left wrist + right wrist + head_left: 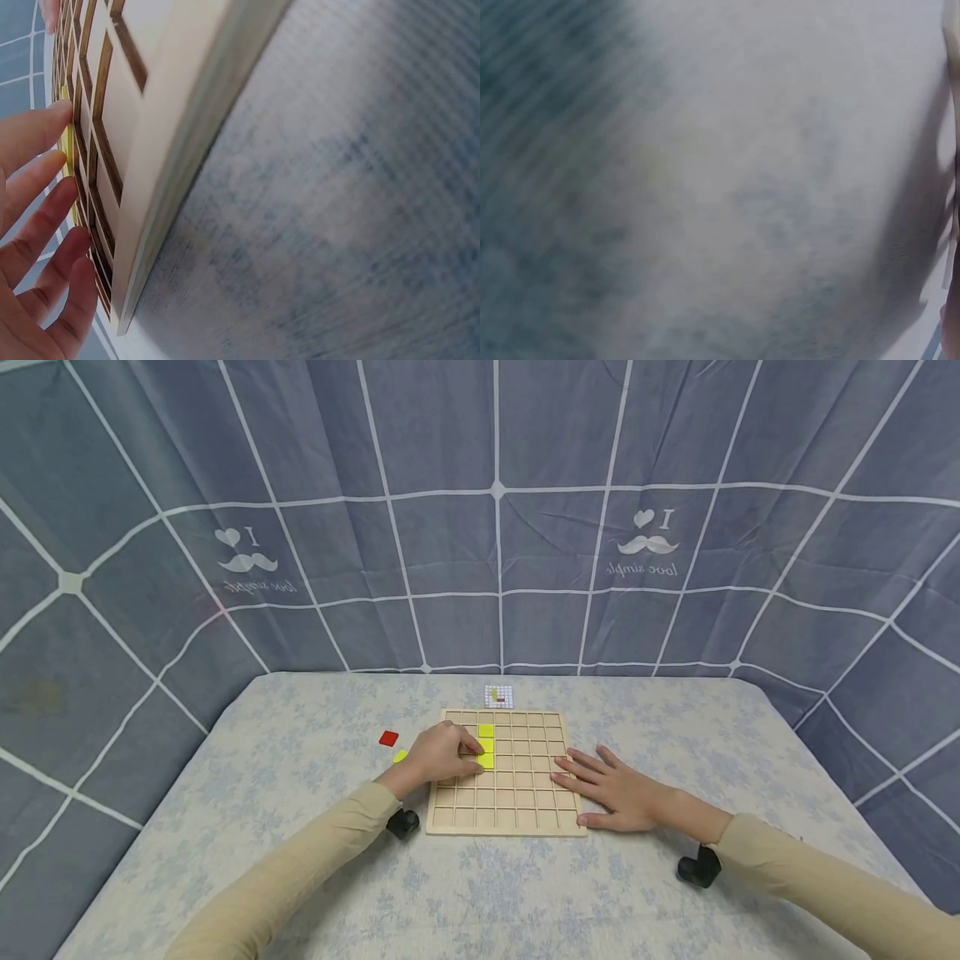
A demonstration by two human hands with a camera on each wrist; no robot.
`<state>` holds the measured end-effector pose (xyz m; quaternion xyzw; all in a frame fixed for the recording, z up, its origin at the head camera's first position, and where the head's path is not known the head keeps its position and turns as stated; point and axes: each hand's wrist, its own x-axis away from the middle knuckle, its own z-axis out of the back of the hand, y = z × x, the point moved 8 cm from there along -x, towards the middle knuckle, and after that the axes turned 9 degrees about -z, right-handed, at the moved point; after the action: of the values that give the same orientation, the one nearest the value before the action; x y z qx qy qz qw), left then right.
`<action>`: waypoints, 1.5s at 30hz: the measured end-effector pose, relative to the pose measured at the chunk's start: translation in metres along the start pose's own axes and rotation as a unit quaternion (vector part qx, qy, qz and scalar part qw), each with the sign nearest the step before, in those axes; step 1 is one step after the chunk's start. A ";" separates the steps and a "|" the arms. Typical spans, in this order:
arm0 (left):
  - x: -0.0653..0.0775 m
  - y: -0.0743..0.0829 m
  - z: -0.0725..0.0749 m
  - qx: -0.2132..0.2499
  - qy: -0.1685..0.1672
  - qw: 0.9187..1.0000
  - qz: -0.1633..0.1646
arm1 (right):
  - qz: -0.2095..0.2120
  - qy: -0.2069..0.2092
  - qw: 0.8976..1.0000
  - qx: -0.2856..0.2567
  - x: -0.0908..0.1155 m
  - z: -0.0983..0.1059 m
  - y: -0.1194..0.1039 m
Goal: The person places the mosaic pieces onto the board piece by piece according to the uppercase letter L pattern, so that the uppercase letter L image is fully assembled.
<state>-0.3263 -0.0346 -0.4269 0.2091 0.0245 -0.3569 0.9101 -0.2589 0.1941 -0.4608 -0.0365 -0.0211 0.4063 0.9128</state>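
Observation:
A wooden grid board (517, 817) lies on the table, with a short column of yellow square tiles (486, 731) in its upper left part. My left hand (442, 753) reaches over the board's left side, its thumb and a finger at the edges of the lowest yellow tile (487, 761). In the left wrist view, the fingertips of that hand (45, 217) meet a thin yellow edge (70, 150) at the grid. My right hand (618, 791) rests with spread fingers on the board's right edge. The right wrist view shows mostly blurred tablecloth.
Left of the board lie a red square tile (388, 738) and a yellow piece (401, 756), partly hidden by the left hand. A small printed grid card (498, 697) lies beyond the board's far edge. A patterned cloth (300, 727) covers the table; a grid-patterned curtain (450, 543) hangs behind.

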 end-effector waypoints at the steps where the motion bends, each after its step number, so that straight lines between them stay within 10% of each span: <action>1: 0.000 0.000 0.000 0.002 0.000 1.000 0.000 | 0.001 0.000 1.000 -0.004 0.000 0.001 0.000; 18: 0.005 0.000 0.001 0.025 -0.005 1.000 0.011 | -0.063 -0.014 0.998 -0.017 -0.013 0.004 0.002; 27: 0.018 -0.011 0.025 0.055 0.032 0.997 0.046 | -0.095 -0.027 0.995 -0.027 -0.017 -0.001 0.010; 45: 0.073 -0.062 0.054 0.069 0.066 0.990 0.106 | -0.087 -0.019 0.996 -0.029 -0.017 0.003 0.008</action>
<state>-0.3185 -0.1432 -0.4140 0.2959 0.0374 -0.2452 0.9224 -0.2765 0.1872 -0.4585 -0.0529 -0.0535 0.3248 0.9428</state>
